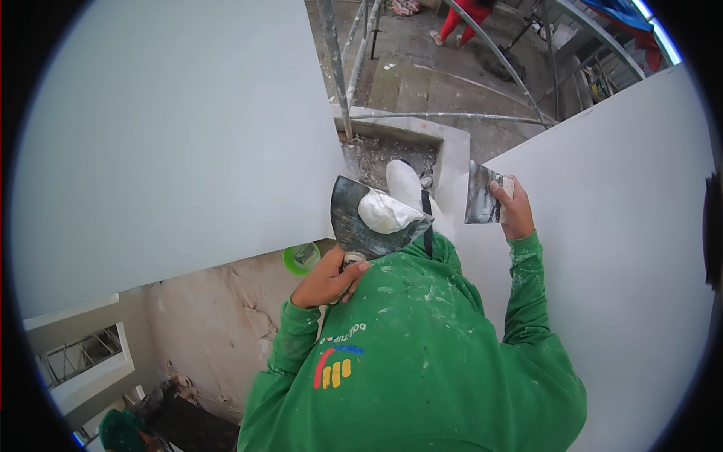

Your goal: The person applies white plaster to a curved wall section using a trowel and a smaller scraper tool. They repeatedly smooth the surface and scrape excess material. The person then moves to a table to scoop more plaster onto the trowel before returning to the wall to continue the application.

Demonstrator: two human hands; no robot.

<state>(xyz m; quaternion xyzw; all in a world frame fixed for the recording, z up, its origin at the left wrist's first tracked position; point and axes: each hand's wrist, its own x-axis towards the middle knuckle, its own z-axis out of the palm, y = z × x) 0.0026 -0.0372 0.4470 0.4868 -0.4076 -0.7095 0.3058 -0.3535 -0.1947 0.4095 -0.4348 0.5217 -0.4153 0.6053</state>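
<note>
My left hand (325,279) is closed round the handle of a dark, curved-edged plasterer's hawk (348,203) in front of my chest. A thick mound of white putty (388,212) sits on the hawk. Out to the right, my right hand (520,215) grips a wide putty knife (480,197) by its pale handle, thumb on top. The knife's metal blade has white smears and stands close in front of the right-hand white wall (602,226). Hawk and knife are apart. My green sleeves and top are spotted with white.
A large white wall panel (173,151) fills the left. Below its lower edge is a light green bucket (301,258). Metal scaffold tubes (452,116) cross ahead, above a concrete ledge (454,143). A person in red trousers (463,22) stands beyond; someone in green (123,431) is at lower left.
</note>
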